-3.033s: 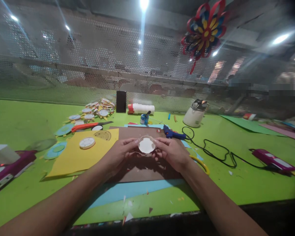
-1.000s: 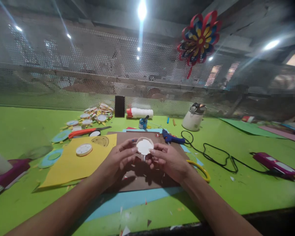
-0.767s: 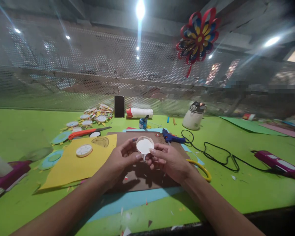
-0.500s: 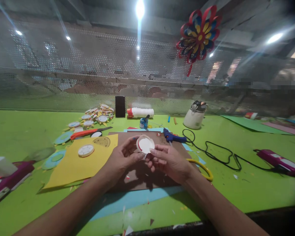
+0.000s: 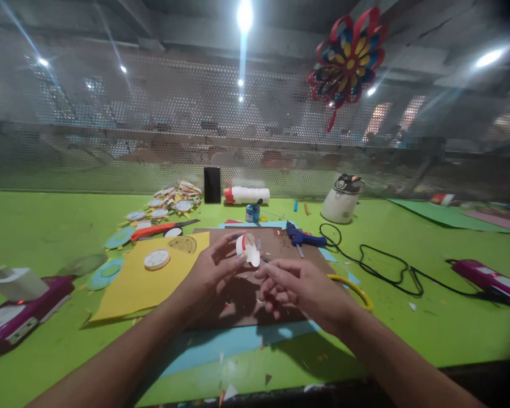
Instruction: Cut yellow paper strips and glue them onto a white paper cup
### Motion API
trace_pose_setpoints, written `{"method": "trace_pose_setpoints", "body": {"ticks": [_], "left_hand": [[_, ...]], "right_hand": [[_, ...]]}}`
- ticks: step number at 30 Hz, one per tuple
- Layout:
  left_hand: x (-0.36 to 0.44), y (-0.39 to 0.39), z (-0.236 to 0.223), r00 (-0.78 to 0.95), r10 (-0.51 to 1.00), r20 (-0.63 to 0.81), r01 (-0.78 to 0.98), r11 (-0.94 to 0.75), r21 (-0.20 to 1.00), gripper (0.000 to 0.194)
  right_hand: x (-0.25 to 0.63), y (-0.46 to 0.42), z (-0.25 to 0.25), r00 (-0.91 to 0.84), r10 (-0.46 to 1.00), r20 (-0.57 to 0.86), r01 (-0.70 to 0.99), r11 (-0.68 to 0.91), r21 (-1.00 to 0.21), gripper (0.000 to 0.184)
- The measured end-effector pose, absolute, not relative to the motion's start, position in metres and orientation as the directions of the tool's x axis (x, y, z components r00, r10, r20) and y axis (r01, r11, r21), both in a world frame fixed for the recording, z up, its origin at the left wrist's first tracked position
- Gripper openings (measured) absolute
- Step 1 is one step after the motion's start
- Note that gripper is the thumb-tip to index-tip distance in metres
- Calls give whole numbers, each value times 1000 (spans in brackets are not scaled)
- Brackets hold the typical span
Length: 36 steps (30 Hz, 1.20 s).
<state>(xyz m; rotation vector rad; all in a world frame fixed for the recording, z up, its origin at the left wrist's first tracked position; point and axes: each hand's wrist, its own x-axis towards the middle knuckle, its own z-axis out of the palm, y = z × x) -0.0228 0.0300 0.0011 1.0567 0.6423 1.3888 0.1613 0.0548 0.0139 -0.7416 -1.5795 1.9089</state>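
Note:
My left hand (image 5: 215, 273) pinches a small round white disc (image 5: 248, 249) with a red edge, holding it tilted above a brown sheet (image 5: 255, 277). My right hand (image 5: 295, 286) hovers just below and to the right of the disc, fingers curled loosely, thumb and forefinger close together near the disc's lower edge. Whether it holds anything is unclear. Both forearms reach in from the near edge of the green table (image 5: 408, 323).
A yellow sheet (image 5: 148, 275) with a white disc (image 5: 157, 259) lies left. Behind are an orange cutter (image 5: 159, 229), a blue glue gun (image 5: 301, 237) with black cord (image 5: 378, 263), a white kettle (image 5: 342, 198), a heap of finished discs (image 5: 170, 201) and purple tools (image 5: 488, 280) at both sides.
The disc, held face-on by both hands before, is now turned edgewise in my left hand. My right hand has come off it and dropped lower.

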Motion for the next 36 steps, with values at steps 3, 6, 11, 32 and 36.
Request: {"method": "trace_pose_setpoints", "body": {"ticks": [3, 6, 11, 32, 36], "left_hand": [[-24, 30, 2, 155, 972, 177, -484, -82, 871, 42], [-26, 30, 3, 168, 970, 174, -489, -71, 869, 42], [-28, 32, 3, 172, 967, 187, -444, -93, 891, 35], [-33, 33, 6, 109, 977, 185, -397, -127, 909, 35], [-31, 33, 7, 75, 984, 164, -376, -124, 918, 35]], "right_hand": [[192, 53, 25, -618, 783, -77, 297, 142, -944, 28], [228, 57, 23, -526, 849, 51, 691, 461, -557, 27], [266, 57, -3, -595, 804, 17, 796, 592, -124, 29], [263, 60, 14, -453, 891, -22, 858, 430, -281, 32], [275, 32, 11, -456, 888, 62, 650, 380, -658, 35]]}}
